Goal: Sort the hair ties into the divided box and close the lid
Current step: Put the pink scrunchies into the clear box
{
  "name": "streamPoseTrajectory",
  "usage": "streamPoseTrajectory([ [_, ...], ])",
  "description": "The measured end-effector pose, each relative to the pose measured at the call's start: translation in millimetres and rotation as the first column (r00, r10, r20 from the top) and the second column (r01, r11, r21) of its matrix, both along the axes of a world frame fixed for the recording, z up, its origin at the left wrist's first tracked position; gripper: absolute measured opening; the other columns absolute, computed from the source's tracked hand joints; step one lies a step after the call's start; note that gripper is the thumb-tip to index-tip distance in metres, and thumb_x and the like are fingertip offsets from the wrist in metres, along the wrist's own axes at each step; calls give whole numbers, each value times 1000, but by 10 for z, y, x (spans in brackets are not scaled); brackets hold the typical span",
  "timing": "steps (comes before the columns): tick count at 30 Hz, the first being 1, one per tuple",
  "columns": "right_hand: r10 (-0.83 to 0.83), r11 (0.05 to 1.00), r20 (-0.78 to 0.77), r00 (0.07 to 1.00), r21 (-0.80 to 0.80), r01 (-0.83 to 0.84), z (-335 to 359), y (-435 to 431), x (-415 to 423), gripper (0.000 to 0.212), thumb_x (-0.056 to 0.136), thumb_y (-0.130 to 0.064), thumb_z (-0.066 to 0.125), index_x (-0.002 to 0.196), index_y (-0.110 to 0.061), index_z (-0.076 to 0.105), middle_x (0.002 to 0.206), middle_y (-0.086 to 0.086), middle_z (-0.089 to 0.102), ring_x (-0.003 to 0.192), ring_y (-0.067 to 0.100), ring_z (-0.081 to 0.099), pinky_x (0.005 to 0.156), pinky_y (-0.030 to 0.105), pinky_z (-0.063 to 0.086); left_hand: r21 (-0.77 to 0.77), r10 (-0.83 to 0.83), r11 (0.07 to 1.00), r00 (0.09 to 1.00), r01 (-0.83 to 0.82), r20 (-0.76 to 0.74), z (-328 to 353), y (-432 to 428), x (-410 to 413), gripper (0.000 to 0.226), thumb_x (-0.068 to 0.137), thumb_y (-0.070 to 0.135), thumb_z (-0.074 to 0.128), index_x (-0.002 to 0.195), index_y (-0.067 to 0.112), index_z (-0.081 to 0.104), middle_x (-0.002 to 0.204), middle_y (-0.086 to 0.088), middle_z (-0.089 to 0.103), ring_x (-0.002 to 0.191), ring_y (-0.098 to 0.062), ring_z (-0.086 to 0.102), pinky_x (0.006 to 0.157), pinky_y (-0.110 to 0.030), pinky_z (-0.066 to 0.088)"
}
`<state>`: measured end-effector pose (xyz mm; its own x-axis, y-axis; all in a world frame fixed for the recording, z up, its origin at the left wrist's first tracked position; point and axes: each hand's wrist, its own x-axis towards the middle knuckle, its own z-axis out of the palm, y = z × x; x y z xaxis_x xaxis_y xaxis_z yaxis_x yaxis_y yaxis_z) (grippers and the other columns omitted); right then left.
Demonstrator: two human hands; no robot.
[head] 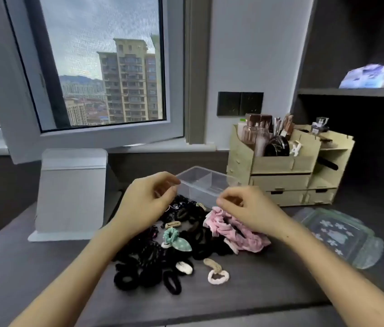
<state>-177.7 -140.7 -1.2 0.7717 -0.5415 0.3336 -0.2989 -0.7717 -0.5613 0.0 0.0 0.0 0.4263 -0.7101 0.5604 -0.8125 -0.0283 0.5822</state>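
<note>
A clear divided box (206, 182) stands open on the dark desk behind a heap of hair ties. The heap holds several black hair ties (148, 263), a pink scrunchie (240, 234), a green dotted bow tie (176, 239) and small beige ties (214, 265). My left hand (146, 201) pinches thumb and forefinger at the near left corner of the box's rim. At the near right corner of that rim, my right hand (247, 208) is curled with its fingertips closed, just above the pink scrunchie. Whether a thin tie is also between the fingers is not visible.
A clear lid with a flower pattern (339, 237) lies flat to the right. Behind the box is a wooden cosmetics organiser (287, 166), and a grey stand (73, 192) is at the left. A window and a wall run along the back, and dark shelves rise at the right.
</note>
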Motion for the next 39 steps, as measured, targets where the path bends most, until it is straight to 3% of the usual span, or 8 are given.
streamPoseTrajectory([
  [4, -204, 957, -306, 930, -260, 125, -262, -72, -184, 29, 83, -44, 58, 101, -24, 68, 96, -4, 70, 91, 17, 62, 78, 32, 50, 13, 7, 1000, 999, -7, -33, -119, 41, 8, 11, 85, 22, 60, 90, 26, 69, 73, 7, 69, 74, -6, 61, 70, -25, 50],
  [11, -155, 976, -394, 906, -203, 79, -630, -324, -67, 54, 77, -39, 60, 130, -34, 50, 111, -1, 65, 107, 21, 55, 85, 30, 39, 47, 27, 999, 996, -24, -79, -264, -211, 194, 12, 85, 19, 61, 91, 25, 69, 79, 6, 70, 78, -8, 60, 73, -28, 51],
  [18, -237, 954, -209, 949, -233, 188, -832, -599, 49, 33, 85, -19, 55, 115, -32, 64, 102, 1, 69, 101, 24, 60, 79, 31, 42, 122, 48, 992, 995, -37, -88, -459, -663, 457, 12, 85, 17, 61, 90, 23, 70, 84, 5, 70, 77, -12, 63, 77, -37, 52],
  [23, -322, 932, 125, 939, -132, 337, -320, -855, 64, 28, 81, -5, 64, 103, -21, 72, 93, -4, 73, 86, 15, 63, 72, 27, 42, 110, 66, 992, 991, -54, -115, -611, -867, 654, 15, 85, 12, 61, 91, 22, 70, 90, 8, 67, 83, -10, 61, 81, -35, 50],
  [31, -197, 956, 381, 903, -132, 264, 463, -1287, 791, 25, 82, -6, 61, 102, -17, 71, 85, -9, 65, 82, 12, 61, 78, 32, 50, 134, 110, 986, 992, -100, -66, -646, -1367, 944, 19, 87, 18, 57, 102, 23, 69, 114, 7, 65, 109, -13, 57, 86, -23, 39],
  [33, -193, 955, 335, 922, -151, 255, 459, -1397, 995, 25, 83, -3, 58, 99, -17, 72, 83, -9, 64, 77, 11, 60, 77, 25, 50, 172, 116, 979, 992, -107, -41, -669, -1495, 997, 24, 88, 17, 53, 107, 24, 67, 122, 7, 63, 116, -15, 55, 89, -25, 39],
  [35, -206, 956, 184, 961, -174, 238, 366, -1482, 1135, 27, 84, -1, 55, 93, -19, 73, 81, -6, 66, 67, 6, 58, 65, 8, 45, 221, 111, 970, 994, -105, -15, -701, -1591, 1025, 29, 90, 14, 50, 112, 23, 65, 129, 7, 59, 122, -16, 52, 92, -26, 39],
  [39, -215, 913, -139, 967, -380, 149, 75, -1662, 1266, 27, 82, 0, 53, 85, -18, 73, 93, 3, 70, 90, 22, 59, 70, 28, 41, 326, 55, 942, 996, -77, 76, -785, -1715, 1040, 41, 90, 9, 44, 127, 23, 56, 145, 2, 45, 136, -20, 39, 110, -34, 30],
])
